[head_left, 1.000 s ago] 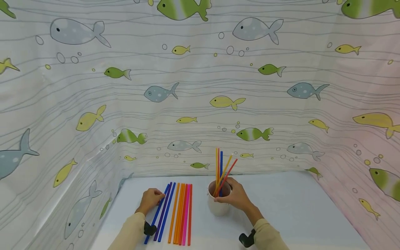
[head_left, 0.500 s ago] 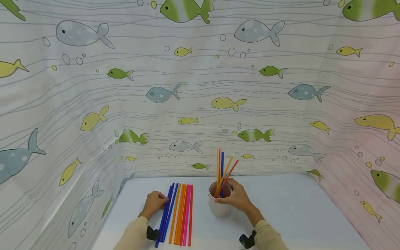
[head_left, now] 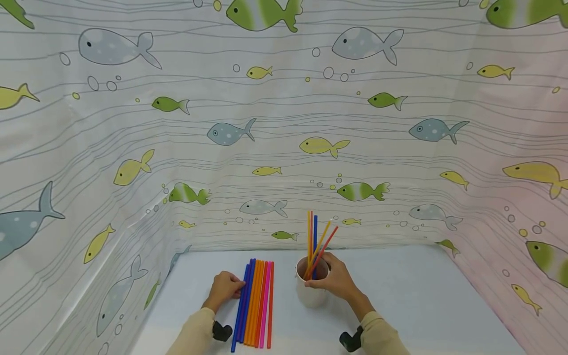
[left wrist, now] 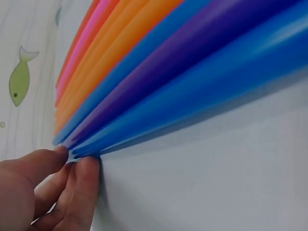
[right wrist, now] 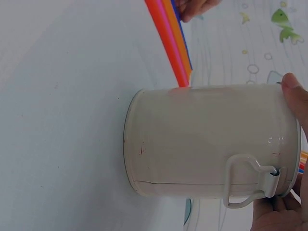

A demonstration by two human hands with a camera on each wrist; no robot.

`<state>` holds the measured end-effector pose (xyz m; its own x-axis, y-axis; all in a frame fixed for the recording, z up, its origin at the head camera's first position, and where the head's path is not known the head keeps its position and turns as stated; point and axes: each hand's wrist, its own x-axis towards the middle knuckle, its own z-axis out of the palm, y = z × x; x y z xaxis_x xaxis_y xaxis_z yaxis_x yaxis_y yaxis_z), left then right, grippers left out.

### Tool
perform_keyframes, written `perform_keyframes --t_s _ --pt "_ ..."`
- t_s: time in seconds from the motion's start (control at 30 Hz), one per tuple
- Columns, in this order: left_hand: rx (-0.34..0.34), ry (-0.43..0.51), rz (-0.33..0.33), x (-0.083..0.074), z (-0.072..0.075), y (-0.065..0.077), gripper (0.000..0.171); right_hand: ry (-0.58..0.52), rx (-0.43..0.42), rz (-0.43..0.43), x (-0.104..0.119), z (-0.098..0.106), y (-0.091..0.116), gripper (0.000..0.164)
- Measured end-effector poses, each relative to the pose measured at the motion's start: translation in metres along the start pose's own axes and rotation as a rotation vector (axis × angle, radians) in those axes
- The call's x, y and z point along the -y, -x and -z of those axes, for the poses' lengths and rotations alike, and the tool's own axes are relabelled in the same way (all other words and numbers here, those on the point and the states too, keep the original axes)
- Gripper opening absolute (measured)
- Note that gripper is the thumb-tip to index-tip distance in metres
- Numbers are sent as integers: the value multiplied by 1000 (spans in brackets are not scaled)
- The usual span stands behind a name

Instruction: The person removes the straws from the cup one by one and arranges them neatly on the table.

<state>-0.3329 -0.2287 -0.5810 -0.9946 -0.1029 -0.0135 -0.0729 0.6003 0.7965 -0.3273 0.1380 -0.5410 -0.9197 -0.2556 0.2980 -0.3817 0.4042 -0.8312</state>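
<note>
- My right hand's grip is clamped on the rim of the cream mug, upright on the worktop with a few coloured straws leaning in it
- Left of the mug and apart from it, a row of straws lies flat, blue and purple on the side farthest from it
- With my left hand I pinch the outermost blue straw, farthest from the mug
- I judge this step as closing up the row; next seems to call for a light nudge mugward, keeping straws parallel
</note>
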Motion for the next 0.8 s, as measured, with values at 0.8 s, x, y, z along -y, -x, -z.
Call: perform_keyframes --t_s 0.8 --pt "79 133 -385 -158 -47 -20 12 15 -3 7 -1 0 -1 82"
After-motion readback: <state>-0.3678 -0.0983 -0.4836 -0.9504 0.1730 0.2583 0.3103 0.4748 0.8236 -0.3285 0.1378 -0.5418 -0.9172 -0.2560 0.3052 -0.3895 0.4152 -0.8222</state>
